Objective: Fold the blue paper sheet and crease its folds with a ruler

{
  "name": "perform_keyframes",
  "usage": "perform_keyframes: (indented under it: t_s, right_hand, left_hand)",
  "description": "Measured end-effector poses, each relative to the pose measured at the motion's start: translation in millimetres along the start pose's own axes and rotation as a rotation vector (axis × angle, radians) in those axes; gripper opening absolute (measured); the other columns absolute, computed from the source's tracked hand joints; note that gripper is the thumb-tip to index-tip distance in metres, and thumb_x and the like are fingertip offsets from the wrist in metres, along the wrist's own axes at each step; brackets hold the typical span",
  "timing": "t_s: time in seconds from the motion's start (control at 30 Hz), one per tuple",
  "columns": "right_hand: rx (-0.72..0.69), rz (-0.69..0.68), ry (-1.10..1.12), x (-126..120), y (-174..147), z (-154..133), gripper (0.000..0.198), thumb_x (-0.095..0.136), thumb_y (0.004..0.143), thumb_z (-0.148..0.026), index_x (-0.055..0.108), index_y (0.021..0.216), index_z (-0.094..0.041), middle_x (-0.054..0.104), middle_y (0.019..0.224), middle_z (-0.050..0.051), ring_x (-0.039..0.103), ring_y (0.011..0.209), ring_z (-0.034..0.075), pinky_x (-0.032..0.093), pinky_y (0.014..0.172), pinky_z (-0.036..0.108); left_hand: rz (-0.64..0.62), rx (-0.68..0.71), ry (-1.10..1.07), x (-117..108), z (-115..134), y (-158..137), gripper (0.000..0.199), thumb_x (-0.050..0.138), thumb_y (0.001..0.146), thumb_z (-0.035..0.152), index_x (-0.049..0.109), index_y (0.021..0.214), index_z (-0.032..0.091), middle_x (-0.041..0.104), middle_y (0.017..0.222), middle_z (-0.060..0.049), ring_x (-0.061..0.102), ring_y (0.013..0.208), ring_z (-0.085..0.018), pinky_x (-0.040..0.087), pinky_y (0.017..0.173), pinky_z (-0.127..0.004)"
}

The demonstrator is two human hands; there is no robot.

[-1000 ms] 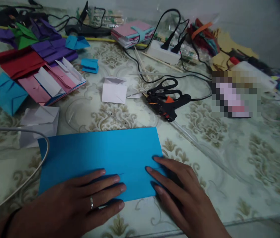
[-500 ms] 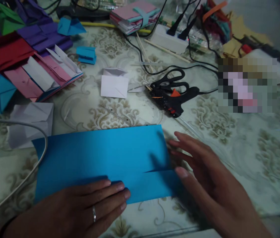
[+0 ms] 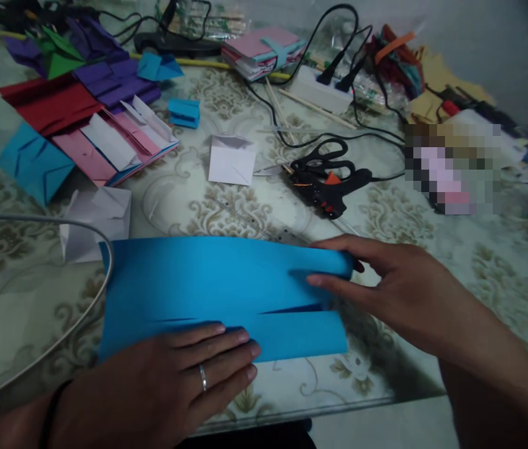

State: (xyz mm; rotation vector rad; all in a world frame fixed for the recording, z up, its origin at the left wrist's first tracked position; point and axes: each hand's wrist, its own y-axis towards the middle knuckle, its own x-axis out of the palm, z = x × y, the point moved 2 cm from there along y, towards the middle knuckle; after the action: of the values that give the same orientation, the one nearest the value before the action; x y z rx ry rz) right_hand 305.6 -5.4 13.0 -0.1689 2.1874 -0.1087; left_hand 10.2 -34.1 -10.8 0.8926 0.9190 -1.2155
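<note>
A sheet of blue paper (image 3: 198,274) lies along the front of the table, with a strip folded over along its near edge. My left hand (image 3: 189,380), a ring on one finger, rests flat on that strip with its fingers stretched out. At the sheet's right end my right hand (image 3: 376,268) has the far corner between thumb and fingers, and the paper lifts and curves there. The right end of the folded strip stands slightly apart from the sheet above it.
Beyond the sheet lie a black glue gun (image 3: 324,190), scissors (image 3: 324,159) and a folded white paper piece (image 3: 232,161). Folded coloured papers (image 3: 53,106) spread at the left. A grey cable (image 3: 81,224) crosses the sheet's left end. A power strip (image 3: 320,90) stands behind.
My right hand has moved up from beside the strip's end to the far right corner and taken hold of the paper, which now bends upward. The left hand stays on the strip.
</note>
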Motion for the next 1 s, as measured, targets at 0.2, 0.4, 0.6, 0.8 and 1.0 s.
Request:
perform_keyframes:
  t_s: [0.2, 0.4, 0.6, 0.8, 1.0]
  right_hand:
    - [-0.195, 0.089, 0.041, -9, -17, -16, 0.012, 0.075, 0.092, -0.034, 0.071, 0.086, -0.024, 0.073, 0.086, 0.001, 0.068, 0.074, 0.017, 0.051, 0.066, 0.027]
    - [-0.295, 0.108, 0.16, -10, -30, -10, 0.009, 0.077, 0.089, -0.018, 0.073, 0.091, -0.026, 0.074, 0.092, 0.002, 0.07, 0.086, 0.02, 0.054, 0.075, 0.032]
    - [-0.297, 0.175, 0.166, -16, -42, -5, 0.014, 0.081, 0.086, -0.017, 0.073, 0.087, -0.029, 0.075, 0.09, 0.0, 0.072, 0.087, 0.02, 0.055, 0.073, 0.031]
    - [-0.166, 0.189, 0.002, -36, -52, 9, 0.022, 0.076, 0.09, -0.047, 0.075, 0.081, -0.027, 0.077, 0.087, 0.003, 0.073, 0.076, 0.02, 0.055, 0.068, 0.03]
    - [-0.184, 0.123, -0.12, -52, -45, 15, 0.022, 0.068, 0.094, -0.046, 0.073, 0.088, -0.026, 0.078, 0.09, 0.003, 0.074, 0.077, 0.019, 0.054, 0.066, 0.029]
  left_hand:
    - [-0.053, -0.021, 0.0, 8, -1, -5, 0.051, 0.038, 0.109, 0.026, 0.04, 0.158, 0.013, 0.037, 0.167, -0.008, 0.039, 0.152, -0.024, 0.036, 0.124, -0.039]
    - [-0.029, -0.074, 0.037, 11, -2, -3, 0.05, 0.041, 0.11, 0.027, 0.039, 0.158, 0.013, 0.034, 0.168, -0.007, 0.034, 0.155, -0.023, 0.029, 0.127, -0.04]
    - [-0.009, -0.072, 0.049, 11, 4, 5, 0.049, 0.042, 0.111, 0.034, 0.047, 0.153, 0.012, 0.038, 0.167, -0.006, 0.037, 0.153, -0.022, 0.027, 0.128, -0.039]
    - [-0.013, -0.055, 0.038, 12, 4, 22, 0.055, 0.051, 0.107, 0.039, 0.046, 0.154, 0.011, 0.038, 0.167, -0.007, 0.034, 0.154, -0.024, 0.023, 0.129, -0.039]
    - [0.002, -0.087, 0.089, 13, -10, 37, 0.063, 0.049, 0.107, 0.05, 0.043, 0.154, 0.009, 0.035, 0.168, -0.012, 0.029, 0.157, -0.024, 0.016, 0.13, -0.039]
